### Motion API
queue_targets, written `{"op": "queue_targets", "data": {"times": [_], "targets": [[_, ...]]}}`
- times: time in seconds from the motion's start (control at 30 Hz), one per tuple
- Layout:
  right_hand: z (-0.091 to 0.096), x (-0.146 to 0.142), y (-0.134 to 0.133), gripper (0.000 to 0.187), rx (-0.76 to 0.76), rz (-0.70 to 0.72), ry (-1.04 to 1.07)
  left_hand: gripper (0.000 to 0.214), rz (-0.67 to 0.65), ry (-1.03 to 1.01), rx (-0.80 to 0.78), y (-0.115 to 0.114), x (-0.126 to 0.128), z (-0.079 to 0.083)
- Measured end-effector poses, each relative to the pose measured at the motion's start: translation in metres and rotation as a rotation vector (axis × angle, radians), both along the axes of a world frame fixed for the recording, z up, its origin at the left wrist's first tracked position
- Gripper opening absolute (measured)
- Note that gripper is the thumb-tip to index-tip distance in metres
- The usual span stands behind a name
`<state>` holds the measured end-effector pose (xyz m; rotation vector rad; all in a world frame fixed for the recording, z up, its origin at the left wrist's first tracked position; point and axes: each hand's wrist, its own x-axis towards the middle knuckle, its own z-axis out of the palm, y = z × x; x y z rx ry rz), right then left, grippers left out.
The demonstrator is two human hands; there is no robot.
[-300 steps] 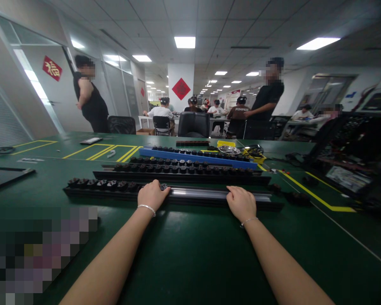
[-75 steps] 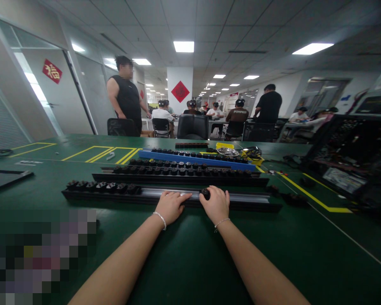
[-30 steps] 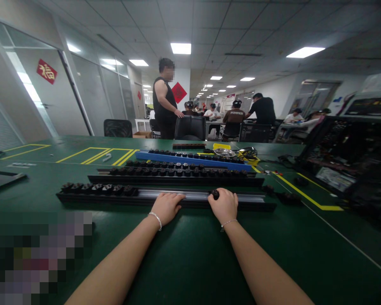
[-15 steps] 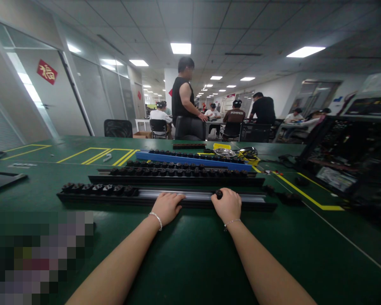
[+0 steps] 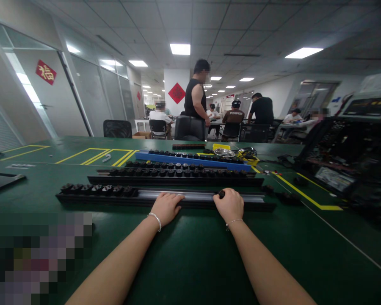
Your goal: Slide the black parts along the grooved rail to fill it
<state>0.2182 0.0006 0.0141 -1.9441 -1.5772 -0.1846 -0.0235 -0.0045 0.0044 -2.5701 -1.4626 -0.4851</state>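
Note:
A long black rail (image 5: 190, 197) with a pale inner channel lies across the table in front of me. Several black socket-like modules (image 5: 97, 189) sit in a row on its left part. My left hand (image 5: 167, 207) is closed over the middle of the rail, fingers across the top and thumb on the near side. To its right, my right hand (image 5: 230, 204) grips a small black module (image 5: 221, 194) at the rail's channel. Most of that module is hidden by my fingers, so I cannot tell whether it is seated.
Behind lie a second black rail (image 5: 174, 181) with modules and a blue rail (image 5: 193, 161). A metal dish (image 5: 225, 152) and cables are at the back. Loose black parts (image 5: 287, 197) lie right of the rail, near an open equipment case (image 5: 336, 152). People work beyond.
My right hand has shifted slightly right along the rail with the module. My left hand stays put. The standing person behind the table has moved right.

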Motion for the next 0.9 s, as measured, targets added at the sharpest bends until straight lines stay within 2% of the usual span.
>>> {"op": "queue_targets", "data": {"times": [0.27, 0.9], "targets": [[-0.002, -0.002, 0.001, 0.024, 0.0, -0.056, 0.01, 0.034, 0.001, -0.007, 0.005, -0.001, 0.0, 0.001], [0.001, 0.016, 0.004, 0.023, -0.033, -0.149, 0.02, 0.034, 0.008, -0.017, 0.0, -0.001, 0.0, 0.0]]}}
